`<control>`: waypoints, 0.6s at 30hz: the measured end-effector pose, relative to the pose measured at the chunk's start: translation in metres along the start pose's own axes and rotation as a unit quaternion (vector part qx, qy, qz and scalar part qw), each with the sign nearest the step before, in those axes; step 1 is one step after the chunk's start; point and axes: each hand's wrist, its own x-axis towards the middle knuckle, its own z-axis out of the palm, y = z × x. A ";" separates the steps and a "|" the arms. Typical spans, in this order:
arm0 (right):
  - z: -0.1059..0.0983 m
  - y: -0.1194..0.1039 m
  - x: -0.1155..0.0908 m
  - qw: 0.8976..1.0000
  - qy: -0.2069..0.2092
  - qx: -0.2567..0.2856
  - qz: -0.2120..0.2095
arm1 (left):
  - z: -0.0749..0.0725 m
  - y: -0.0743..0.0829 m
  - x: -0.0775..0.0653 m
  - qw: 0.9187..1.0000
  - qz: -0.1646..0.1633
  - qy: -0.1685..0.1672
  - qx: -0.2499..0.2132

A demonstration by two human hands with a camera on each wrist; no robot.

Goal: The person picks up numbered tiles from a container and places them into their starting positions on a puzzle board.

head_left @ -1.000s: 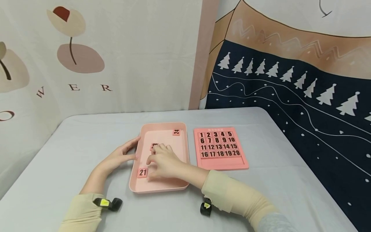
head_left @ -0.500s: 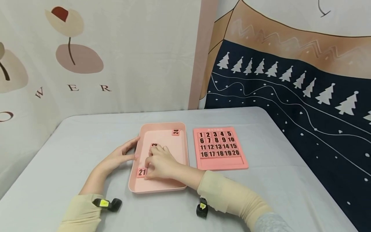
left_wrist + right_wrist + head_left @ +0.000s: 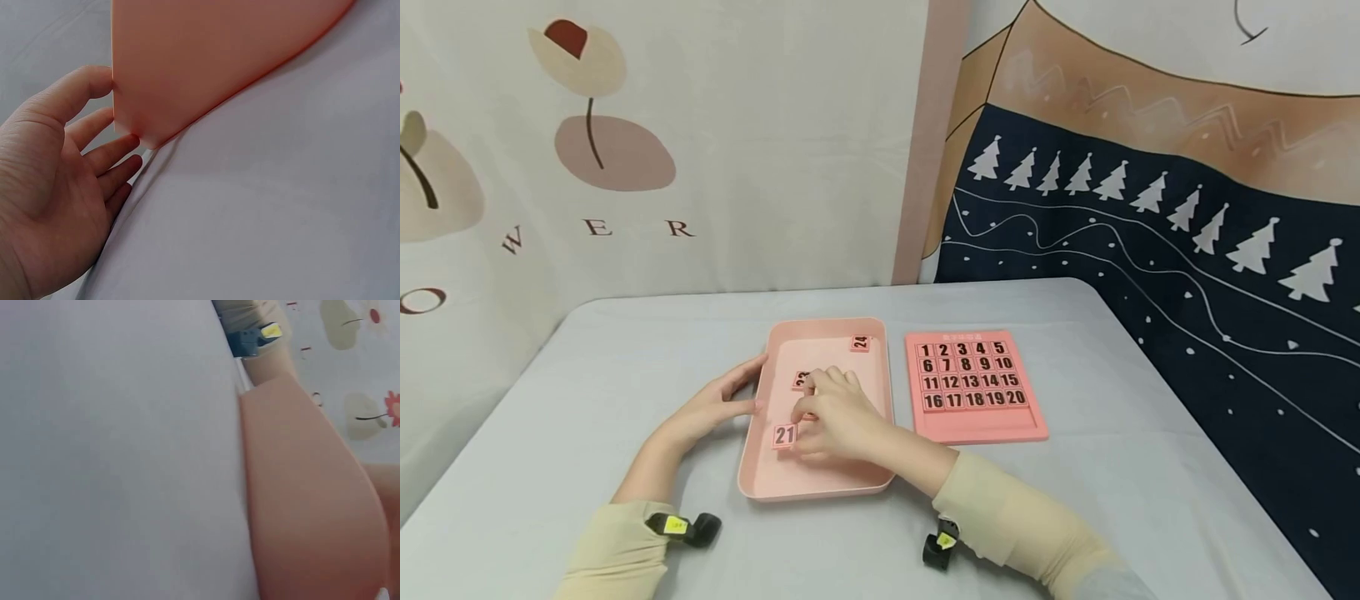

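A shallow pink tray (image 3: 760,479) lies on the table with loose number tiles in it. My right hand (image 3: 842,421) is over the tray and pinches the number 21 tile (image 3: 785,436) at its right edge. The number 23 tile (image 3: 801,380) lies by my fingertips, partly covered. Another tile shows only as a sliver under the hand. At the tray's far right corner lies the number 24 tile (image 3: 860,343), turned sideways. My left hand (image 3: 711,408) touches the tray's left side with thumb and spread fingers; the left wrist view shows them against the tray wall (image 3: 187,56).
Right of the tray lies a pink number board (image 3: 973,427) with tiles 1 to 20 in rows and a bare strip along its near edge. A pale cloth covers the table (image 3: 820,550). Printed curtains hang behind and to the right.
My right hand has reached the number 21 tile, taken hold of it and shifted it a little right and away from me. The left hand stays at the tray's side.
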 end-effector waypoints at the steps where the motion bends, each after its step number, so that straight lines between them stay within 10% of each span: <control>1: -0.004 0.001 -0.002 1.000 0.006 0.006 0.001 | 0.000 0.000 0.000 1.000 -0.001 0.002 0.000; 18: -0.057 0.049 -0.062 0.992 0.107 0.067 0.007 | 0.000 0.001 0.001 1.000 -0.008 0.002 -0.007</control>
